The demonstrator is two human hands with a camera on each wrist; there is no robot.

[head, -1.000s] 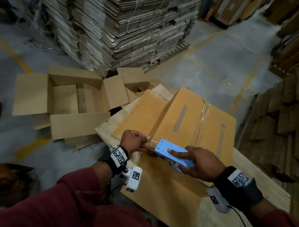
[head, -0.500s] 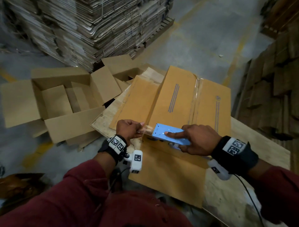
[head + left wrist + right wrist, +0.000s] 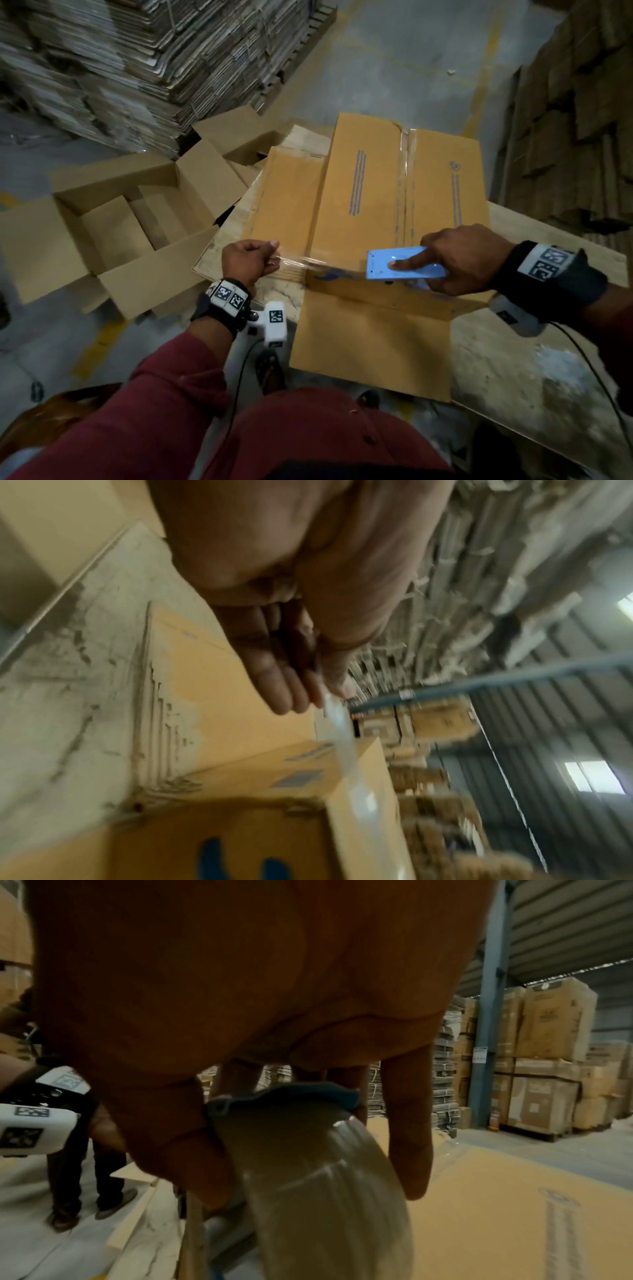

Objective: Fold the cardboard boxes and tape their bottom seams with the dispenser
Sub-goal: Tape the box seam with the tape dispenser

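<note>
My left hand pinches the free end of clear tape at frame centre. My right hand grips the blue dispenser on the cardboard box, forefinger laid straight along it.

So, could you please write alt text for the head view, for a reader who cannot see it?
Over a box on a table, the left hand pinches the end of clear tape stretched from a blue dispenser gripped by the right hand. An open box lies on the floor left.
</note>
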